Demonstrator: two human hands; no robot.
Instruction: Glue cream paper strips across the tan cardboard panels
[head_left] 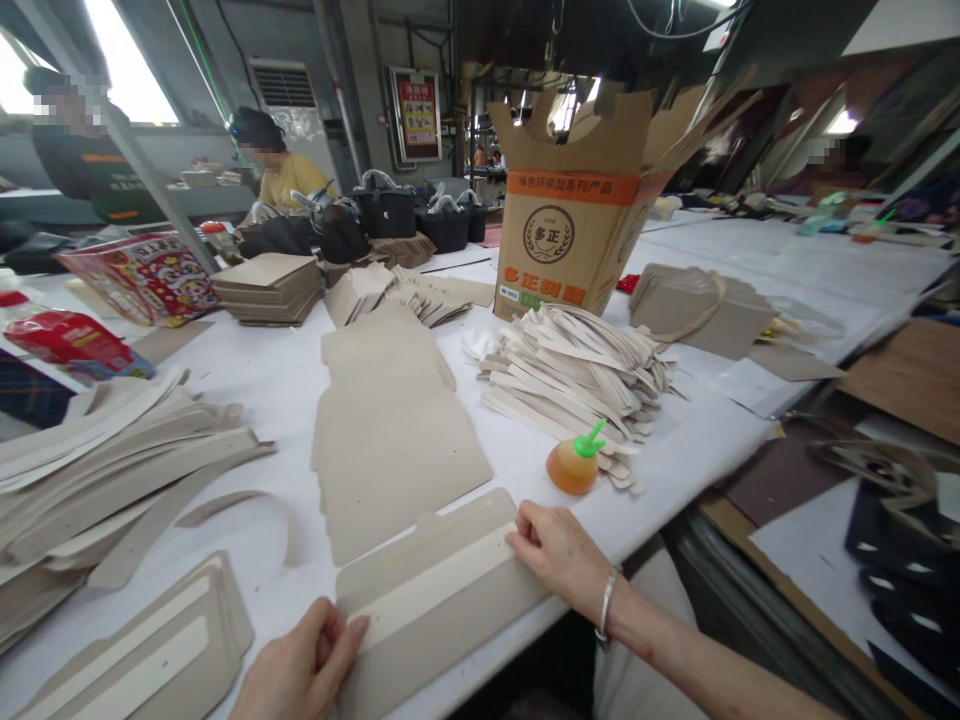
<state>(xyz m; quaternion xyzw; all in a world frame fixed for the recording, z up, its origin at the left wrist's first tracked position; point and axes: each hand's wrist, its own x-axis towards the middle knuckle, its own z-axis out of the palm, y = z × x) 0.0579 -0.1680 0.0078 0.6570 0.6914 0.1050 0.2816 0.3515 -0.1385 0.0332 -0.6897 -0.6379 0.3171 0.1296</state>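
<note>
A pale beige strip (439, 583) lies lengthwise across a greyish-beige panel (450, 640) at the table's near edge. My left hand (306, 655) is closed at the strip's left end, thumb and curled fingers pressed together. At the other end, the fingertips of my right hand (559, 555) pinch the strip, and a bracelet circles that wrist. Just beyond lies a larger stack of cut panels (397, 430). A squat bottle of amber liquid (572, 467) with a green nozzle stands beyond my right hand. Left of my left hand, more panels (187, 650) carry similar pale strips.
Loose strips are heaped on the left (135, 480) and behind the bottle (577, 365). A tall open cardboard box (562, 235) stands farther back. Stacked boards (266, 290), black bags (386, 210) and a red package (71, 340) line the far side, where other people sit.
</note>
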